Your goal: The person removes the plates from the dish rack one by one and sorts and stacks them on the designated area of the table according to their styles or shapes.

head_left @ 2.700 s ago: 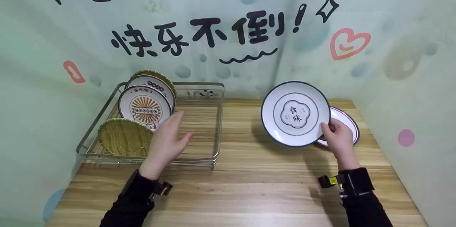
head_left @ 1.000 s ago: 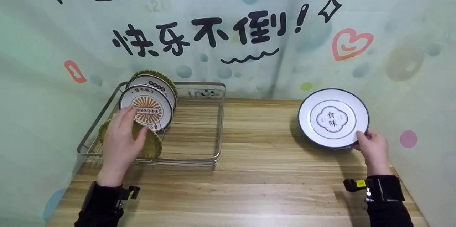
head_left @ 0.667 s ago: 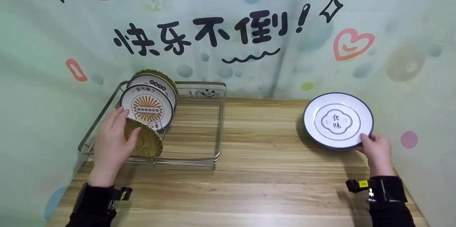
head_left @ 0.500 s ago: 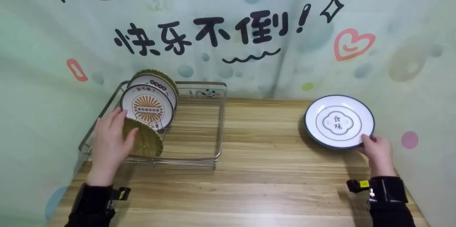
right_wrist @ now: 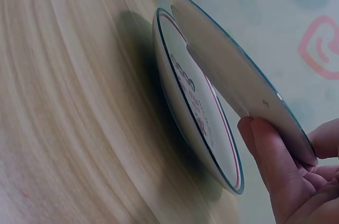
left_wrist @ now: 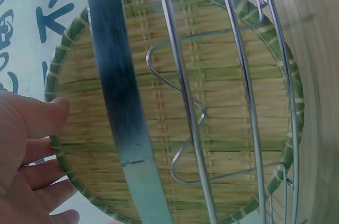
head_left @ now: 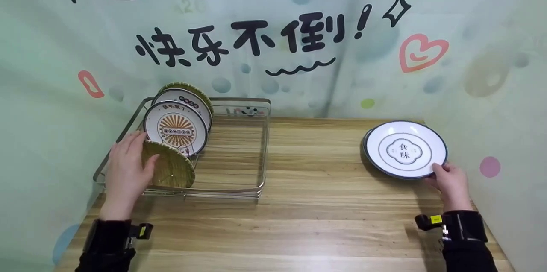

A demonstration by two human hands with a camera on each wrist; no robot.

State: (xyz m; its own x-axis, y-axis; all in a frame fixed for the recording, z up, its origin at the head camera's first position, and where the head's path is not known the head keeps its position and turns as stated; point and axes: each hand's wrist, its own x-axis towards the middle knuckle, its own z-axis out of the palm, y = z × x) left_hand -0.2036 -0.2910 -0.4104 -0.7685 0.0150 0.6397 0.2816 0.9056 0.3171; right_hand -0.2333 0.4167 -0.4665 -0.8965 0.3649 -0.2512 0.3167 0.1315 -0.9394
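At right in the head view, my right hand [head_left: 452, 186] pinches the rim of a white, blue-edged plate [head_left: 406, 149], thumb on top and fingers beneath. In the right wrist view this plate slants over a second plate [right_wrist: 198, 113] with red print, lying on the table; the head view mostly hides that one. My left hand [head_left: 127, 171] is at the left rim of a round woven bamboo tray [head_left: 173, 167] that stands upright in a wire rack [head_left: 263, 152]. Its thumb overlaps the near side of the rim, fingers extended on the far side.
Behind the bamboo tray, a plate with an orange sunburst [head_left: 176, 129], another white plate [head_left: 190, 97] and a second woven tray [head_left: 183, 86] stand upright in the rack. The wooden table [head_left: 299, 220] ends at a printed cloth backdrop [head_left: 299, 88].
My right hand has carried its plate right and lowered it over the lying plate, tilting it flatter. My left hand has moved left to the bamboo tray's far left rim.
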